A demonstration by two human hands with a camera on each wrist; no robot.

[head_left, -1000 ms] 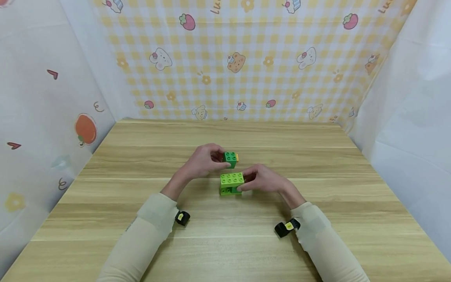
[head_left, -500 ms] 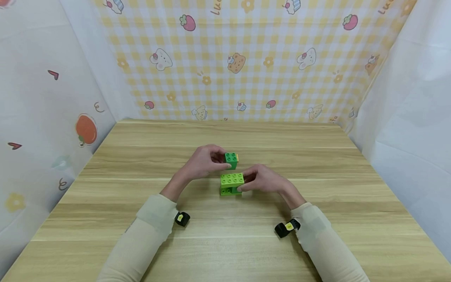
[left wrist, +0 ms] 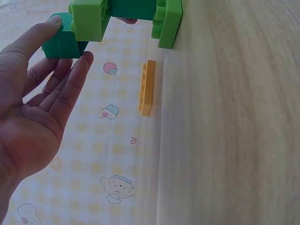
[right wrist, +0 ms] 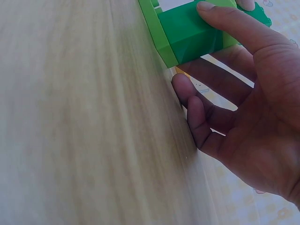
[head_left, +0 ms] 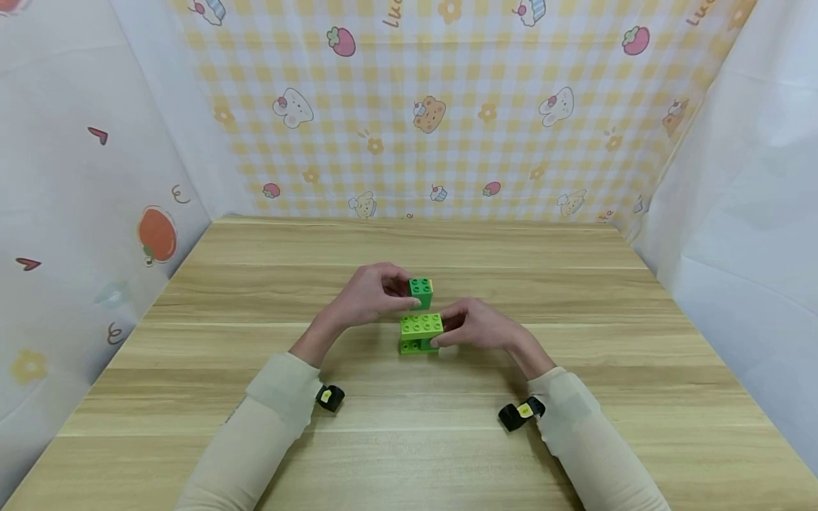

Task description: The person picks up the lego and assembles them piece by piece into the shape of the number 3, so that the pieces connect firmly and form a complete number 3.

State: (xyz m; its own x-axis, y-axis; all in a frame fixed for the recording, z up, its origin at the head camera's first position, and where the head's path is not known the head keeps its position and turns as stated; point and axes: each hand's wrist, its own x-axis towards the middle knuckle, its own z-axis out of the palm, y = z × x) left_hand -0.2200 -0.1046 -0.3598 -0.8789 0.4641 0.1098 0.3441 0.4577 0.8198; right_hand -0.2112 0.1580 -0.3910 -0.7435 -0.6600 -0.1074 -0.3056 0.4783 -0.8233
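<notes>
My left hand (head_left: 373,297) pinches a dark green toy building brick (head_left: 421,292) between thumb and fingers, its studs facing up. The brick hangs just behind a small stack made of two light green bricks, an upper brick (head_left: 421,325) and a lower brick (head_left: 410,348). Between those two, at the right end, sits another dark green brick (right wrist: 192,35), leaving a gap at the left. My right hand (head_left: 481,325) grips the right end of this stack, thumb on the dark green side. In the head view, the fingertips behind the stack are hidden.
A flat orange brick (left wrist: 148,89) lies on the wooden table (head_left: 409,440) behind the held pieces; the head view shows just a sliver of it. Patterned cloth (head_left: 460,156) hangs along the back edge, with white cloth at both sides.
My left hand has shifted slightly right and nearer the stack with its dark green brick, which covers more of the orange one. The right hand and the stack stay put.
</notes>
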